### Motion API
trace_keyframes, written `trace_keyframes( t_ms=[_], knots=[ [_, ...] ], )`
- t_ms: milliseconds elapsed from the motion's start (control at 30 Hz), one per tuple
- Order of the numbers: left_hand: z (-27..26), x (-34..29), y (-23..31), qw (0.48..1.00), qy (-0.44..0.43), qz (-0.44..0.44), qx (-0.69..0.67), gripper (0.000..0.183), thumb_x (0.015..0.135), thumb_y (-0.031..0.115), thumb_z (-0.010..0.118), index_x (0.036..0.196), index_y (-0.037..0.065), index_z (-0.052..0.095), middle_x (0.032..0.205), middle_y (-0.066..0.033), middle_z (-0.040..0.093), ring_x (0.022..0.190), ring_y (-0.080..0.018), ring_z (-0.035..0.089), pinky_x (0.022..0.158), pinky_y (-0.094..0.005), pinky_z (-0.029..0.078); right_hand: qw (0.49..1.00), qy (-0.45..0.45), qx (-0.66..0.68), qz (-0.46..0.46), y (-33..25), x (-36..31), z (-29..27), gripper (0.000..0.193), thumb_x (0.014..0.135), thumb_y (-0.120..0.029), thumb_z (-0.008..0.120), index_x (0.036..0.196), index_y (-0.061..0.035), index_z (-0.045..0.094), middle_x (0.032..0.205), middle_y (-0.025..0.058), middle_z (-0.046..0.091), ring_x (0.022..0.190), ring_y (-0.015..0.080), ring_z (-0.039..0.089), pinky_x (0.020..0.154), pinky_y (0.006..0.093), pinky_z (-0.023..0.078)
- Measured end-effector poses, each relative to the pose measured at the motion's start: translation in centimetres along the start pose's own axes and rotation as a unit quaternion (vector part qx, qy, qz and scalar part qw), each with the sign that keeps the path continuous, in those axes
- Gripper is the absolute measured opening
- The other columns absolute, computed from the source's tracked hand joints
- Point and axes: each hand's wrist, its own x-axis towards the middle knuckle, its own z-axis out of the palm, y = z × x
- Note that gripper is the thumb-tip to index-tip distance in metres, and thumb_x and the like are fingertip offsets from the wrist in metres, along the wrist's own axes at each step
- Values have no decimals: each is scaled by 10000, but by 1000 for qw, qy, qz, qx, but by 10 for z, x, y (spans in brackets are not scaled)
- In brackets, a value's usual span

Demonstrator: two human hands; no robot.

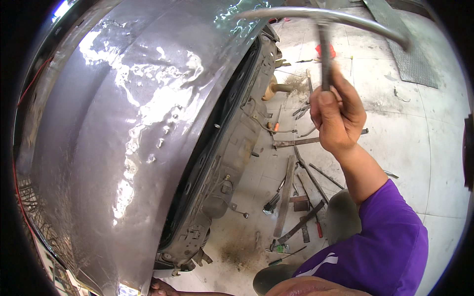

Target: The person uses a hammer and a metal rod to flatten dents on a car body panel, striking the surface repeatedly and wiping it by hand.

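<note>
My right hand [340,111] is raised on the right, closed round the dark handle of a body hammer [345,18]. The long, slim, curved metal head is slightly blurred and stretches across the top of the view. Below and to the left of it spreads a large grey car panel [163,93], its shiny surface covered in dents and ripples. At the bottom edge, my left hand [163,288] is at the panel's near corner, with curled fingers against the edge. Most of that hand is cut off by the frame.
Beside the panel runs the car's bare body structure [232,148], with hanging wires and brackets. Several tools lie on the pale tiled floor [395,148], including flat bars [284,197], a hex key set [272,203] and a red-handled tool [319,230]. A textured mat [414,64] lies far right.
</note>
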Motion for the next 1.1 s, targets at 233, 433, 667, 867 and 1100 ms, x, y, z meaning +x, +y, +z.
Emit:
trace_keyframes(
  t_ms=[233, 433, 667, 867, 1100],
  knots=[
    [-37, 16, 16, 435, 2, -430, -791, 117, 897, 91, 545, 963, -1, 572, 974, -95, 536, 807, -186, 567, 647, -262, 524, 998, -5, -65, -25, 4, -4, 4, 436, 943, -13, 465, 1373, -59, 409, 677, 0, 497, 521, 43, 372, 467, 189, 317],
    [-78, 15, 31, 254, -5, -439, -862, 237, 825, 173, 665, 967, 13, 562, 910, -101, 590, 792, -260, 612, 675, -348, 542, 998, -28, -42, -24, -6, 7, 0, 402, 932, 17, 466, 1332, -5, 442, 863, 64, 588, 554, 42, 411, 489, 193, 360],
    [-114, 19, 42, -326, -56, -452, -828, 265, 764, 221, 717, 898, 42, 574, 809, -94, 632, 827, -334, 645, 732, -431, 542, 999, -22, -36, -24, -11, 14, 11, 451, 959, -49, 459, 1400, -48, 364, 650, -3, 458, 505, 51, 352, 444, 198, 312],
    [-5, 6, -11, 265, -14, -398, -878, 180, 880, 227, 564, 850, 60, 625, 779, -91, 606, 692, -243, 604, 629, -364, 527, 998, -58, -8, -2, -9, 21, 12, 392, 911, 45, 498, 1302, 13, 478, 1229, 127, 588, 736, 77, 541, 663, 224, 467],
    [-28, 10, 13, 645, -32, -409, -644, 58, 860, 86, 591, 918, 89, 591, 962, -38, 549, 826, -125, 507, 636, -235, 465, 999, -40, -24, -22, -6, 23, 19, 380, 903, 56, 495, 1282, 34, 493, 1153, 112, 625, 699, 48, 518, 631, 194, 444]
  ],
)
